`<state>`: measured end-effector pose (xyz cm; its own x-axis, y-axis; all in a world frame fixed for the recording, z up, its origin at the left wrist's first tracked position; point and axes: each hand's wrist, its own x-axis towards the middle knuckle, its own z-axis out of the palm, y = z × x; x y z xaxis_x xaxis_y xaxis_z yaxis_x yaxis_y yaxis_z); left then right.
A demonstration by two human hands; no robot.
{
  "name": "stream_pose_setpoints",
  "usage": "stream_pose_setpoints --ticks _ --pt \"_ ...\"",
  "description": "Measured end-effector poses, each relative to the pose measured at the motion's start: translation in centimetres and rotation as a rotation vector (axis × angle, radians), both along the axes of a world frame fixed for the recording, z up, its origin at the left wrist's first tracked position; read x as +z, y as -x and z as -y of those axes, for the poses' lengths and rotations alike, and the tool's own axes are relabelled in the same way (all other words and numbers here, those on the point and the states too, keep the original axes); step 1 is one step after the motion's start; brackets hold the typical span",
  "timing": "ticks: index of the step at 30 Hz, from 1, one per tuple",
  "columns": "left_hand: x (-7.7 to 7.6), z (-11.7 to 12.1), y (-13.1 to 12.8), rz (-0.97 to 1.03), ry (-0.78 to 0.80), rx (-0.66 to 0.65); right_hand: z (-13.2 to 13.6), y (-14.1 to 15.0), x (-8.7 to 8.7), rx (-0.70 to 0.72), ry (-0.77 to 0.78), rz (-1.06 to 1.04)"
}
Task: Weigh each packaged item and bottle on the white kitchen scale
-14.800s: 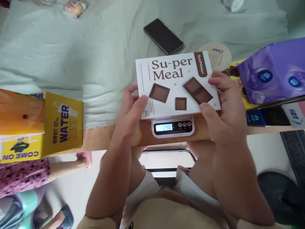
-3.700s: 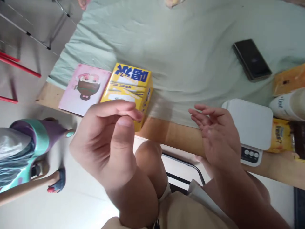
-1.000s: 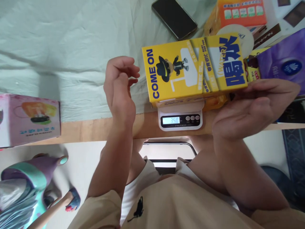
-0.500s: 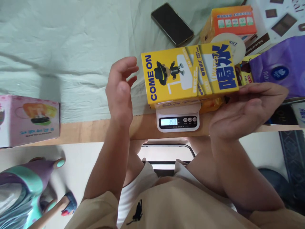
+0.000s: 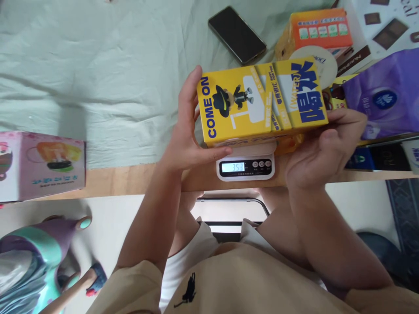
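A yellow cardboard box (image 5: 262,102) printed "COME ON" lies on a small white kitchen scale (image 5: 246,176), covering most of its platform. The scale's lit display reads 353. My left hand (image 5: 190,139) wraps the box's left end, thumb along the near lower edge and fingers at the far side. At the opposite end, the curled fingers of my right hand (image 5: 317,150) press against the lower right corner; some fingertips are hidden behind the box.
Beyond the box lies a black phone (image 5: 237,35). An orange box (image 5: 321,30), a round whitish lid (image 5: 322,61) and a purple package (image 5: 386,93) crowd the right side. A pink box (image 5: 49,168) stands left at the table's wooden edge (image 5: 114,181). Someone's foot (image 5: 96,279) shows below.
My left hand has moved right and taken hold of the box's left end. My right hand has closed in on the right end. The display still reads 353.
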<state>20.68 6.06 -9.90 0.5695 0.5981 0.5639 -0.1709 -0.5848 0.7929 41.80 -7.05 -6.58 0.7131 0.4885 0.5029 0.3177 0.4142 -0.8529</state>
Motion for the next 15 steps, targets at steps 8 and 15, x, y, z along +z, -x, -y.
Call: stream_pose_setpoints --ticks 8,15 --pt "-0.02 -0.26 -0.20 0.013 -0.033 0.007 -0.39 -0.01 -0.16 -0.008 0.002 -0.030" --pt "0.02 -0.19 0.12 -0.003 0.001 0.011 -0.59 0.04 -0.32 0.013 -0.038 -0.030"
